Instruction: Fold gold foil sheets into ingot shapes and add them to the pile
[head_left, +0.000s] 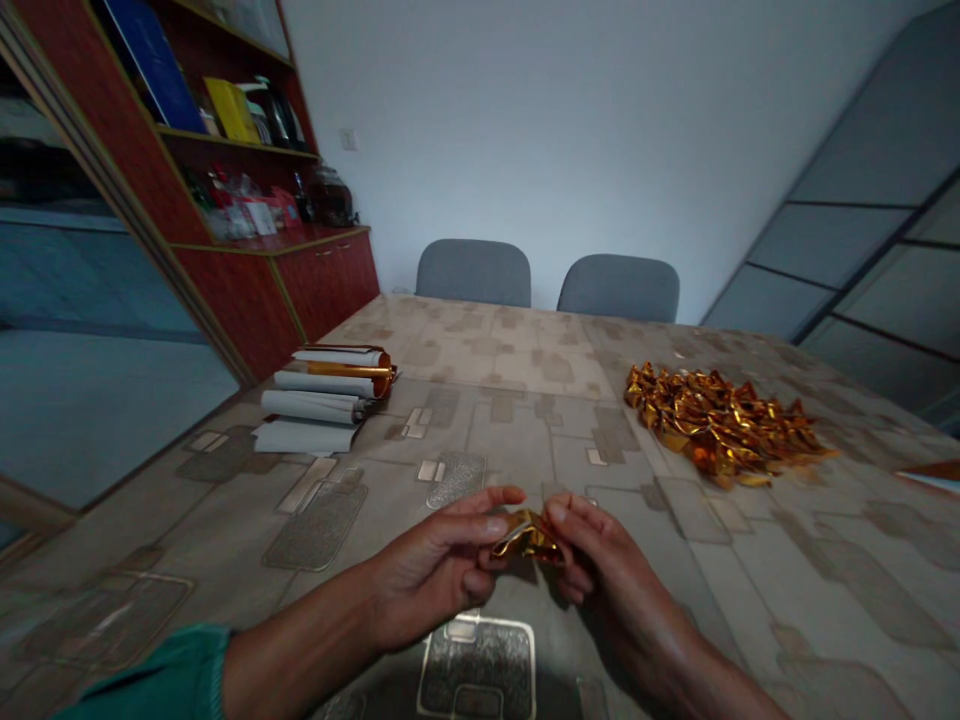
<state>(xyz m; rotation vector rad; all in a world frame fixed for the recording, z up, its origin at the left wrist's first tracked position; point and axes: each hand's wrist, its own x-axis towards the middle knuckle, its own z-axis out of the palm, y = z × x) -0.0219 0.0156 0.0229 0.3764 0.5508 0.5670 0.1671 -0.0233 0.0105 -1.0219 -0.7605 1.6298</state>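
Between my two hands is a small folded gold foil paper ingot, held a little above the table. My left hand pinches its left end between thumb and fingers, with the index finger reaching over the top. At the opposite end, my right hand grips the foil with thumb and fingertips. To the right lies a heap of similar folded gold pieces, apart from both hands. On the left rest several rolled or curled sheets, grey-white on one side and gold on the other.
A patterned cloth covers the table. Two grey chairs stand at its far side. Near the right edge lies a flat gold sheet. A red wooden cabinet with bottles and boxes is at the back left.
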